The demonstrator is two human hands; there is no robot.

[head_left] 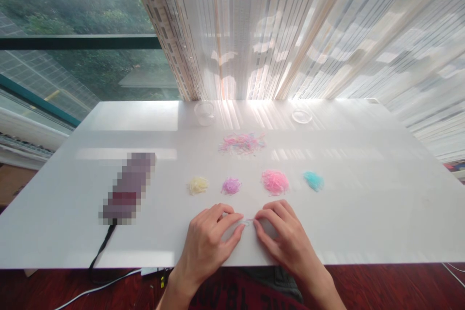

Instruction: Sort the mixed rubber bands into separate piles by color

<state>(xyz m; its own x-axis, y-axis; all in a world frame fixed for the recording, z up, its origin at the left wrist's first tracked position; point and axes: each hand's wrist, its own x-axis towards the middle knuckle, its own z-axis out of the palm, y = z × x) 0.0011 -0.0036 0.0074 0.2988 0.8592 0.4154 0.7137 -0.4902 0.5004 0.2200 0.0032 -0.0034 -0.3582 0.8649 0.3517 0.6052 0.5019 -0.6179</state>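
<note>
Sunlit white table (378,218) — thin pale strands (248,223) lie between the facing fingers, right hand (285,230) pinching one end — whether the left hand (209,235) grips, I cannot tell.

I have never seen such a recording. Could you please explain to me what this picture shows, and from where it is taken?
There is no machine here: a person works with a bare left hand and right hand. The single picture comes from a camera worn on the head, looking forward and down. On the white table lie a yellow pile, purple pile, pink pile and turquoise pile, with a mixed-colour pile behind. Thin pale material shows between the two hands' fingertips; how firmly it is held, I cannot tell.
</note>
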